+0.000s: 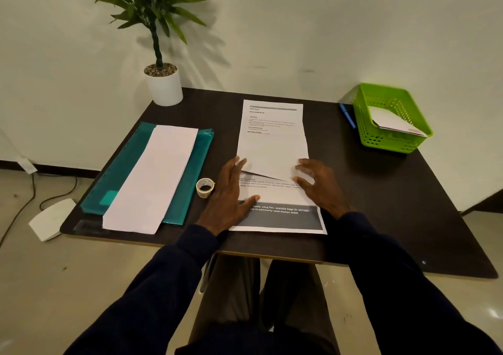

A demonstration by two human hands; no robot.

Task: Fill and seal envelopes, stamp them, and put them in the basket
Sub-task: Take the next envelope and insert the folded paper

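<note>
Step in hand: folding the letter, i.e. the start of the filling stage for this envelope.

- Printed sheet (272,147) lies at table (381,205) centre, long axis running 12 to 6. A loose paper edge crosses it under the fingertips. I cannot tell whether this is one sheet folded over or two overlapping.
- Left hand (230,199): flat, fingers spread, thumb out, pressing the sheet's 9 o'clock edge. Grips nothing.
- Right hand (319,188): fingers loosely bent, tips pressing the 3 o'clock edge at the same line. Grips nothing.
- Green basket (362,126) at 2 o'clock, well apart, with a white envelope (394,122) in it. Blue pen (347,115) just beside it.
- White stack (155,175), probably blank envelopes, on a teal folder (122,169) at 9 o'clock. Tape roll (205,187) touches or nearly touches the left hand.

Legible: "TASK GOAL" and "TASK DESCRIPTION" (small, uncertain) at the 12 o'clock end. On the grey band at 6: "cling film, sealable bags (in storage)" and "in commonly used kitchen areas". No brands seen.

Next move, judged: square the edges, crease firmly, then fetch an envelope from 9 o'clock.
</note>
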